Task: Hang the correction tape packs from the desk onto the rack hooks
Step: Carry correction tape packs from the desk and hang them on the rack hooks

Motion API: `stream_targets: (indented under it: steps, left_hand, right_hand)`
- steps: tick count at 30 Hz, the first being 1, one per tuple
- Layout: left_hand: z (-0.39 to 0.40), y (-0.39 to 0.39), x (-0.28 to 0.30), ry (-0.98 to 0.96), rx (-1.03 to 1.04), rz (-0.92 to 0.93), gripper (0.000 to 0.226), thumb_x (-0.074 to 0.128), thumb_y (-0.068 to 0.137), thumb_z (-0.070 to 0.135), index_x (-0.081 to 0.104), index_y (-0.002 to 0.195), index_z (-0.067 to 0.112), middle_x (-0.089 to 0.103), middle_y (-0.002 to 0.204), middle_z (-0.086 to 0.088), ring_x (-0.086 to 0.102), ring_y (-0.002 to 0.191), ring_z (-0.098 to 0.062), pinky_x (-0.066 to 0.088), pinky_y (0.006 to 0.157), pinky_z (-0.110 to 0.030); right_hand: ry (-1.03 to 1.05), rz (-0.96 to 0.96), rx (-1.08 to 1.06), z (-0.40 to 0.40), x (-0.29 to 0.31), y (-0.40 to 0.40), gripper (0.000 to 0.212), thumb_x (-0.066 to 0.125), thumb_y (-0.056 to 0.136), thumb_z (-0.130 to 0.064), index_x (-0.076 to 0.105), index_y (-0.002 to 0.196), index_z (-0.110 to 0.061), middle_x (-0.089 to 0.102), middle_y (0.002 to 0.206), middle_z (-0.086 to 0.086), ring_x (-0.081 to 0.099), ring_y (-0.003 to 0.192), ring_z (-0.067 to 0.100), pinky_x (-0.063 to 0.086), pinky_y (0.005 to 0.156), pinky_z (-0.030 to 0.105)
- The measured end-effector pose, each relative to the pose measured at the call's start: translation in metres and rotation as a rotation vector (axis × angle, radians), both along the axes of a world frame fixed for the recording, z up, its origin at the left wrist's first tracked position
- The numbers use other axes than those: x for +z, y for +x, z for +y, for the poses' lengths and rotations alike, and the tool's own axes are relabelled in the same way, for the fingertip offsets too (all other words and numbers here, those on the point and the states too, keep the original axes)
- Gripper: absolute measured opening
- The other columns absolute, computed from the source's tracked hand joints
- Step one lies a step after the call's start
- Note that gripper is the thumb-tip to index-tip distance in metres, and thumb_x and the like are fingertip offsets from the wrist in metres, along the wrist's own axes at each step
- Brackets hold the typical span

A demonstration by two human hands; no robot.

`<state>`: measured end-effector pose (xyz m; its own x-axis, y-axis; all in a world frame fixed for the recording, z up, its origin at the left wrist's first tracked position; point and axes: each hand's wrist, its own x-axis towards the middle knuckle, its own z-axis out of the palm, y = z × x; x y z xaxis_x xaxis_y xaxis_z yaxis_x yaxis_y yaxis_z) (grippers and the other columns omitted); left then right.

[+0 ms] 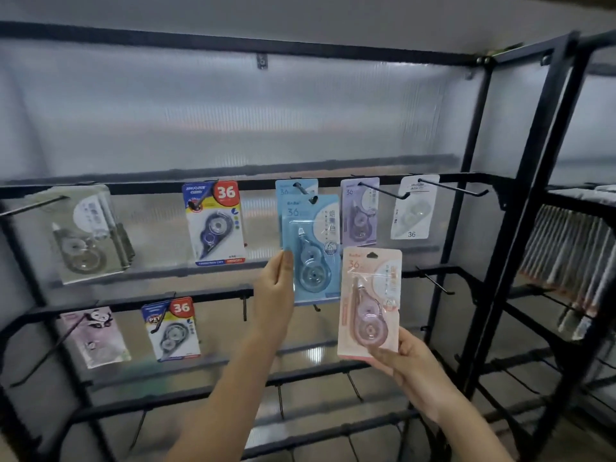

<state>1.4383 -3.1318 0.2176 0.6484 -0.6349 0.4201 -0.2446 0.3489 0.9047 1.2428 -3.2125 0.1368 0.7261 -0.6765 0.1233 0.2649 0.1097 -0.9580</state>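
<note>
My left hand (pixel 275 288) grips the left edge of a light blue correction tape pack (pixel 311 248). The pack's top hole sits on the tip of a black rack hook (pixel 305 191), in front of another blue pack further back on that hook. My right hand (pixel 405 356) holds a pink correction tape pack (pixel 368 301) upright by its bottom edge, in front of the rack and to the right of the blue one. A bare hook (pixel 435 281) sticks out just right of the pink pack's top. The desk is out of view.
On the black metal rack (pixel 483 181) hang a purple pack (pixel 360 213), a white pack (pixel 413 208), two blue-and-red "36" packs (pixel 216 225), a clear pack (pixel 85 235) and a pink cartoon pack (pixel 96 335). Lower rails carry bare hooks. A second rack (pixel 566 261) with packed goods stands right.
</note>
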Motion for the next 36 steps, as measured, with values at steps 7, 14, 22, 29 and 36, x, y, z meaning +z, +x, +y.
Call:
stream_targets:
  steps: [7,14,22,29,36]
  left_hand:
    - [-0.035,0.013,0.008,0.100,0.122,0.016,0.028,0.037,0.103,0.031,0.059,0.102,0.013,0.067,0.097,-0.003,0.066,0.087,-0.013,0.053,0.063,-0.018]
    - [-0.079,0.039,0.027,0.208,0.243,0.026,0.032,0.032,0.104,0.031,0.056,0.117,0.013,0.062,0.104,0.001,0.055,0.077,0.001,0.042,0.058,-0.016]
    - [-0.087,0.059,0.026,0.311,0.330,-0.031,0.037,0.036,0.103,0.036,0.059,0.111,0.008,0.059,0.088,0.005,0.054,0.076,-0.010,0.044,0.066,-0.025]
    - [-0.030,0.075,0.002,0.781,0.449,-0.590,0.032,0.040,0.100,0.031,0.055,0.125,0.017,0.063,0.121,-0.007,0.058,0.107,-0.025,0.044,0.081,-0.034]
    - [0.049,0.098,-0.030,1.159,0.465,-0.974,0.037,0.042,0.099,0.030,0.048,0.133,0.016,0.054,0.132,-0.008,0.051,0.119,-0.025,0.045,0.088,-0.037]
  right_hand:
    - [0.022,0.071,0.109,-0.017,-0.007,-0.007,0.092,0.096,0.034,-0.038,0.062,0.112,-0.003,0.070,0.110,0.015,0.068,0.101,0.025,0.055,0.080,0.027]
    - [0.028,0.155,0.191,-0.028,-0.015,-0.014,0.080,0.095,0.039,-0.023,0.064,0.110,-0.001,0.072,0.103,0.015,0.070,0.097,0.024,0.056,0.073,0.027]
    - [0.046,0.151,0.158,-0.030,-0.020,-0.005,0.066,0.087,0.047,-0.016,0.066,0.108,-0.004,0.072,0.104,0.015,0.069,0.098,0.025,0.055,0.076,0.028]
    - [0.069,0.154,0.187,-0.012,-0.015,0.019,0.033,0.056,0.085,0.011,0.061,0.114,-0.006,0.071,0.109,0.012,0.065,0.107,0.026,0.046,0.100,0.040]
    - [0.066,0.209,0.251,0.019,-0.031,0.061,0.033,0.058,0.085,0.009,0.061,0.113,-0.008,0.072,0.108,0.009,0.067,0.104,0.021,0.049,0.095,0.034]
